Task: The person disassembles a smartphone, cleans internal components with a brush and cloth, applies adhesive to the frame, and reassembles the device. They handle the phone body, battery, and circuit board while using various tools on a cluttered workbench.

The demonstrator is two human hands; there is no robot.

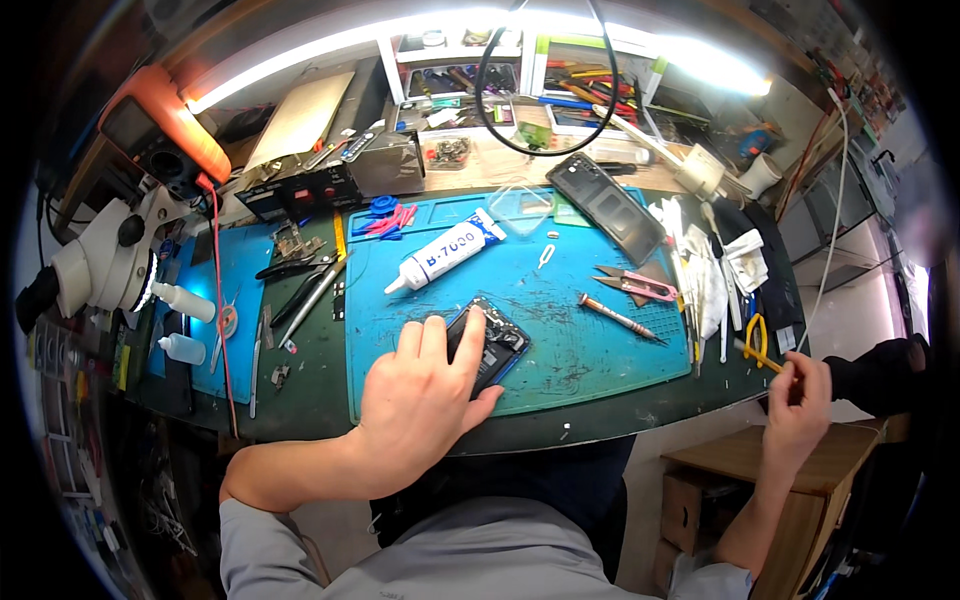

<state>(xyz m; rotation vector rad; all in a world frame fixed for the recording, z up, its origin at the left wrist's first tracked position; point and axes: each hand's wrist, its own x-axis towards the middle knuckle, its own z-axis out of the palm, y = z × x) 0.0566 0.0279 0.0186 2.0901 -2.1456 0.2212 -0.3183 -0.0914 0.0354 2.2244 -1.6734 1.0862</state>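
An opened smartphone (503, 345) lies on the blue work mat, its inner parts showing. My left hand (415, 395) rests over its left side, fingers stretched and spread. The index finger reaches onto the phone's upper part, and the thumb lies by its near right edge. Part of the phone is hidden under this hand. Off the right end of the bench, my right hand (800, 400) pinches a thin yellow-orange stick (764, 358) with a greyish tip, pointing left. A white-and-blue glue tube (447, 252) lies beyond the phone.
On the blue mat (560, 375) lie a phone back housing (605, 205), pink-handled snips (640, 285) and a screwdriver (622, 318). Yellow-handled pliers (756, 335) and white tissues (705, 285) are at right. A microscope (100, 260), multimeter (160, 135) and bottles (183, 300) stand left. A black cable loop (482, 90) hangs above.
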